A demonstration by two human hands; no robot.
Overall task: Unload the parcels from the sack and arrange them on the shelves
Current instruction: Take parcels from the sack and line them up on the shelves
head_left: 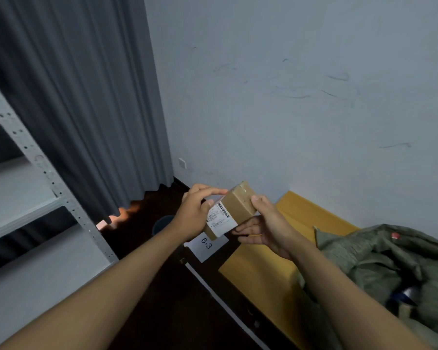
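Parcel [234, 205] between the hands was plain brown cardboard with a white barcode label [219, 219]. Left of them hung a dark grey curtain [86, 97]; right sat an olive green sack [384, 263] on a yellow table [258, 279].

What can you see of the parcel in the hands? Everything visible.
The parcel is a small brown cardboard box, glossy with clear tape, with a white barcode label wrapped over its near end. It is held tilted in mid-air above the floor. The left hand pinches the label end; the right hand supports it underneath, thumb on top.
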